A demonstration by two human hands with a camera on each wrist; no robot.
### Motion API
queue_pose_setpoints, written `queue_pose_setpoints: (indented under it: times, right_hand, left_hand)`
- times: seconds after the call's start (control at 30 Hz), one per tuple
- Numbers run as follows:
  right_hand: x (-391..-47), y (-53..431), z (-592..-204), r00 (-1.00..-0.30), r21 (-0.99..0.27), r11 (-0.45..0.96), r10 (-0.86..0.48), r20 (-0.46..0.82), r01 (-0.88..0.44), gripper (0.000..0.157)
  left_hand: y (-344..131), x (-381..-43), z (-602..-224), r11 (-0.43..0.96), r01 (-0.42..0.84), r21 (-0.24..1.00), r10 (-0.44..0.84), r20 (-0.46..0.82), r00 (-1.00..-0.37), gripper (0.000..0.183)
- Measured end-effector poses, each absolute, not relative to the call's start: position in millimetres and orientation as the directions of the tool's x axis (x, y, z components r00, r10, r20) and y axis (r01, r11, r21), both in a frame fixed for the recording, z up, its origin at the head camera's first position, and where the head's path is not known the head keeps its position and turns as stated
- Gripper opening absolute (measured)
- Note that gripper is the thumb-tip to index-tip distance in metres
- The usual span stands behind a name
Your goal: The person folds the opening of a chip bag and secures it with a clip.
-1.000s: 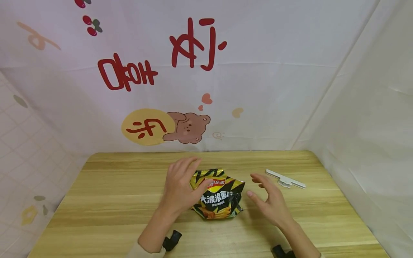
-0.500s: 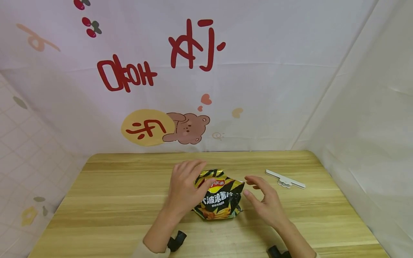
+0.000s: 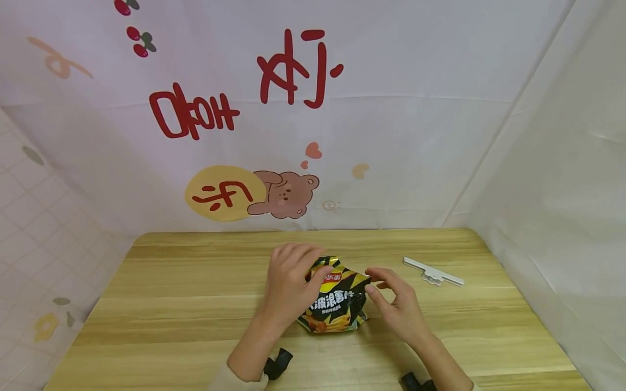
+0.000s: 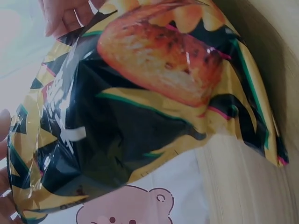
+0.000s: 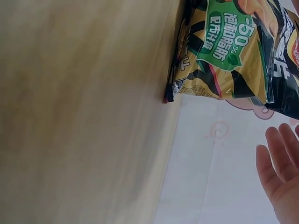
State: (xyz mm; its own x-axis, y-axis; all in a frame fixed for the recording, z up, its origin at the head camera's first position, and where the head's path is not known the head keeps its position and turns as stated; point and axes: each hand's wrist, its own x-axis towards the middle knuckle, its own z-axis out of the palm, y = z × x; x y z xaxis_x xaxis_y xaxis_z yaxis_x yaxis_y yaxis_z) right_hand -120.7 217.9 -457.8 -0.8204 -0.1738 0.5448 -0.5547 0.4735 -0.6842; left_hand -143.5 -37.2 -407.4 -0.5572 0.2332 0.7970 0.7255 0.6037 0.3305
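A black and gold bag of potato chips (image 3: 332,304) stands propped up near the middle of the wooden table, its printed front toward me. My left hand (image 3: 293,282) is at the bag's upper left side, the thumb in front of it and the fingers reaching over its edge, partly covering the print. At the upper right corner, my right hand (image 3: 398,309) has its thumb and fingers spread, fingertips right at the corner. In the right wrist view the right hand (image 5: 280,172) shows relaxed, slightly bent fingers below the bag (image 5: 224,51), with a gap between.
A white sealing clip (image 3: 432,271) lies on the table (image 3: 171,304) to the right of the bag. Behind the table hangs a white cloth (image 3: 406,152) with red lettering and a bear. Black devices (image 3: 279,364) sit at both wrists.
My left hand has moved right, further over the bag's left side. My right hand has moved left to its upper right corner. The bag and clip have stayed put.
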Motion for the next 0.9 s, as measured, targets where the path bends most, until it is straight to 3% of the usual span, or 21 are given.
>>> queue_pose_setpoints:
  times: [0.3,0.57,0.9]
  right_hand:
    - [-120.5,214.8,-456.5,-0.827,-0.708,0.443,-0.165,0.538,-0.549,0.032]
    - [-120.4,210.9,-455.8,-0.817,-0.708,0.429,-0.146,0.558,-0.561,0.039]
    - [-120.2,208.7,-456.2,-0.821,-0.713,0.437,-0.119,0.558,-0.548,0.037]
  left_hand:
    - [-27.6,-142.0,-405.8,0.614,0.711,0.342,0.237,0.779,-0.580,0.027]
    - [-24.4,-140.9,-407.4,0.648,0.680,0.344,0.234,0.759,-0.607,0.025]
    - [-22.5,-141.7,-407.8,0.641,0.694,0.327,0.242,0.773,-0.587,0.016]
